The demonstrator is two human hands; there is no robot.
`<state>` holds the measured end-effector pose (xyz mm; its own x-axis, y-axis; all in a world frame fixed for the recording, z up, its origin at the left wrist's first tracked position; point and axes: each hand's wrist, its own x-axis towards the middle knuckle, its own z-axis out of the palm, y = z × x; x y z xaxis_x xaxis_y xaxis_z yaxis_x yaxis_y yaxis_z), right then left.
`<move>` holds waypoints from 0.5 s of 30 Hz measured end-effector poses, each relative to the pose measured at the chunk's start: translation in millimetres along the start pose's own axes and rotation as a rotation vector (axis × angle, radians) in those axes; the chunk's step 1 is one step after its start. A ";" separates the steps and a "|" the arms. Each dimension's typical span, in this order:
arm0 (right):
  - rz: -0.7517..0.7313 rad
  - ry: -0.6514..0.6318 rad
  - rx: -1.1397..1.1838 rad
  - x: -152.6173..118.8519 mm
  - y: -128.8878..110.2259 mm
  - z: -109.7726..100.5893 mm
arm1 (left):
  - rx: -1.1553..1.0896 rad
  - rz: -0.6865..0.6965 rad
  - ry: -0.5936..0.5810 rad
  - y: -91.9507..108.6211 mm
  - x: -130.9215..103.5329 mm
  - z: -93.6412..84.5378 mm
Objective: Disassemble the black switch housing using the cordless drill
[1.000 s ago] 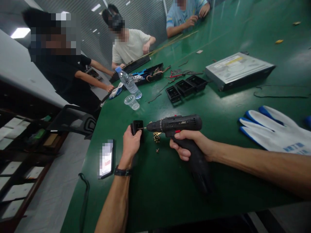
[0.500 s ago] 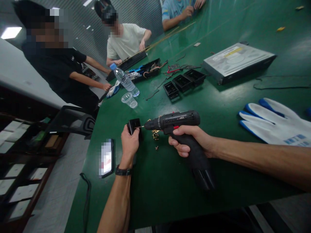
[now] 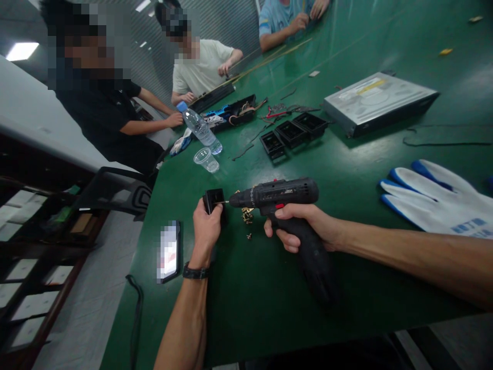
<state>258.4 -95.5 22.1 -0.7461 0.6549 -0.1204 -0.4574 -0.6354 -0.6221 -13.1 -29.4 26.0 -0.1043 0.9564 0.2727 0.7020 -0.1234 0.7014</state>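
My left hand (image 3: 205,228) grips a small black plastic block (image 3: 213,198), held upright on the green table (image 3: 250,288). My right hand (image 3: 298,223) is wrapped around the handle of a black cordless drill (image 3: 283,194), finger at its red trigger. The drill lies level and its bit touches the right face of the block. A small heap of brass screws (image 3: 246,216) lies on the table just under the drill's chuck, between my two hands.
A phone (image 3: 169,252) lies left of my left wrist. A white and blue glove (image 3: 435,198) sits at the right. Farther off are black trays (image 3: 292,133), a grey disc drive (image 3: 379,100), a plastic cup (image 3: 207,160) and a water bottle (image 3: 200,128). Three other people work at the far side.
Both hands keep their grip, with the bit still on the block. Only the view has shifted a little; a person at the far left has moved a hand toward the bottle.
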 end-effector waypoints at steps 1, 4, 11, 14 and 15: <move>0.003 -0.001 -0.001 0.2 -0.1 -0.2 | -0.004 0.000 0.000 1.1 -0.8 -0.2; 0.015 0.001 0.000 0.7 -0.1 -1.1 | -0.023 0.009 -0.002 3.3 -3.6 -0.8; 0.001 0.030 -0.041 0.1 0.7 -0.4 | -0.147 0.041 0.017 -1.4 -8.6 -0.2; -0.003 0.032 -0.044 -0.5 1.6 1.2 | -0.144 0.039 0.016 -1.3 -8.5 0.6; -0.005 0.030 -0.040 -0.5 2.0 1.5 | -0.139 0.037 0.021 -0.7 -8.4 0.9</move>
<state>257.1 -97.8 22.1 -0.7286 0.6705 -0.1400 -0.4409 -0.6155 -0.6533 -12.1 -37.2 22.6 -0.0957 0.9449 0.3132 0.6012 -0.1959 0.7747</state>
